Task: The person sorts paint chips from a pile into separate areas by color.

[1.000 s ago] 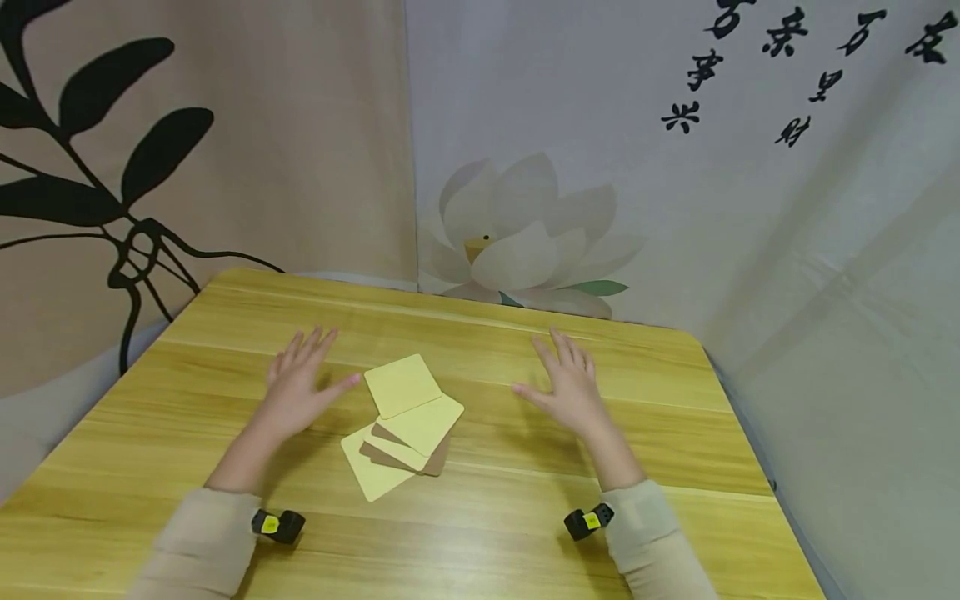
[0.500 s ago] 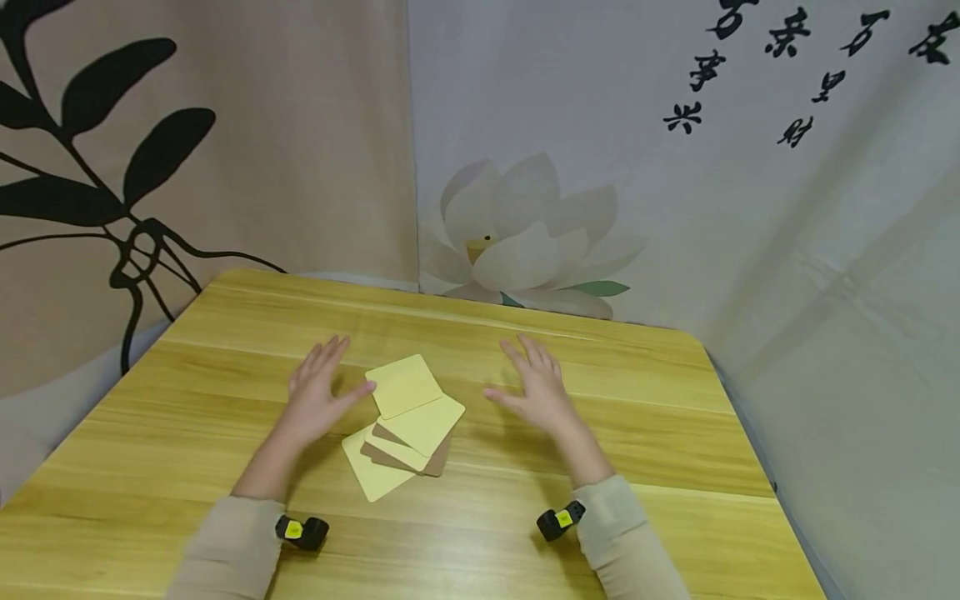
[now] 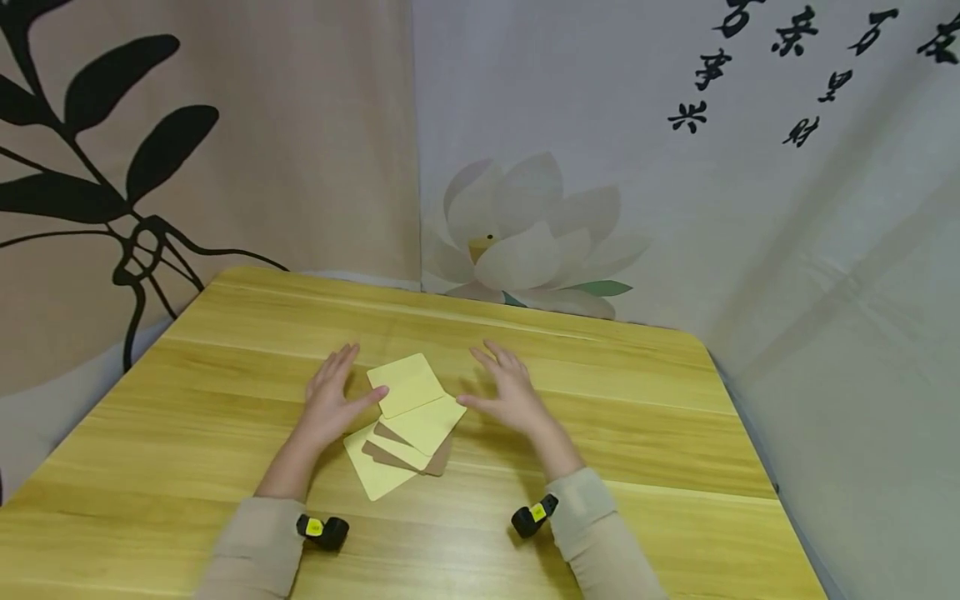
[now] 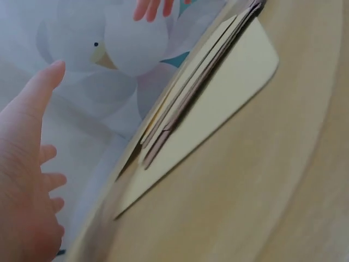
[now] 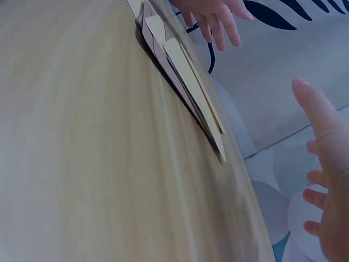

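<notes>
A loose, overlapping pile of thin cards with rounded corners lies on the table, pale yellow ones such as the upper card (image 3: 405, 383) mixed with brown ones (image 3: 440, 461). My left hand (image 3: 327, 408) is at the pile's left, fingers spread, its thumb overlapping the upper card's edge in the head view. Opposite it, my right hand (image 3: 513, 400) has its fingers apart, with the thumb tip right at the pile's right corner. Both wrist views show the hands raised above the tabletop, nothing in them; the lowest yellow card (image 4: 234, 82) shows flat in the left one.
The wooden table (image 3: 637, 400) has its far edge close to a hanging curtain (image 3: 315, 167) printed with a dark plant, and a pale one with a lotus (image 3: 525, 225). Each sleeve cuff carries a small black camera, one left (image 3: 324, 532) and one right (image 3: 533, 516).
Both hands have moved inward toward the cards, the left one to the right and the right one to the left. The cards lie as before.
</notes>
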Demonstrator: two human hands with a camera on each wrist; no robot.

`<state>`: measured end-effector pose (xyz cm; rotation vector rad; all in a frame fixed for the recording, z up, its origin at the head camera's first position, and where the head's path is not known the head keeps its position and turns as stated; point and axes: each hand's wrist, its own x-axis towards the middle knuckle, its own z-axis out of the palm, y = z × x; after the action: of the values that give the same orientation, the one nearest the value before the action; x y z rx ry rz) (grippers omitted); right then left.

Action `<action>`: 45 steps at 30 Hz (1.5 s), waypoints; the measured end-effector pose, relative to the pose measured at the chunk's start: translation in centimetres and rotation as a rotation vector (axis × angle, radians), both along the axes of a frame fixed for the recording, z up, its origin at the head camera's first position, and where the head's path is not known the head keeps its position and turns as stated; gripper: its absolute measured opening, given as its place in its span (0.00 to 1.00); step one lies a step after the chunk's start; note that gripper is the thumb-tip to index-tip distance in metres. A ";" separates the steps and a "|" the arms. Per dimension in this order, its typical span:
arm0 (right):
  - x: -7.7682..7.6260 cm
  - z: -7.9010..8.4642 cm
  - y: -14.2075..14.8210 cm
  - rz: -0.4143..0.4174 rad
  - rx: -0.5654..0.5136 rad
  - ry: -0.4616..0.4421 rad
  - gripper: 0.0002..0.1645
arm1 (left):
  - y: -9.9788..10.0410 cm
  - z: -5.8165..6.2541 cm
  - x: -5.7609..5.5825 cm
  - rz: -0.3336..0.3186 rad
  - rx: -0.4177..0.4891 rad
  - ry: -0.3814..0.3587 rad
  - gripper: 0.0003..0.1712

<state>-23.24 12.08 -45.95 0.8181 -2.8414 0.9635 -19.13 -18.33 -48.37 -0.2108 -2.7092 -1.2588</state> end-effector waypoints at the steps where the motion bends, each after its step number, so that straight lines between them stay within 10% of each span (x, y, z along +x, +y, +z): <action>1: -0.1 -0.1 -0.2 0.005 -0.003 -0.007 0.51 | 0.1 -0.1 0.0 0.000 0.001 -0.006 0.56; 45: -4.0 -3.4 -5.9 0.163 0.141 -0.165 0.58 | 1.5 -2.2 -0.6 -0.010 -0.148 -0.035 0.63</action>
<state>-27.26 6.18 -49.33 1.0450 -3.0523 0.8937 -19.70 -16.80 -50.59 -0.2207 -2.8367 -1.0749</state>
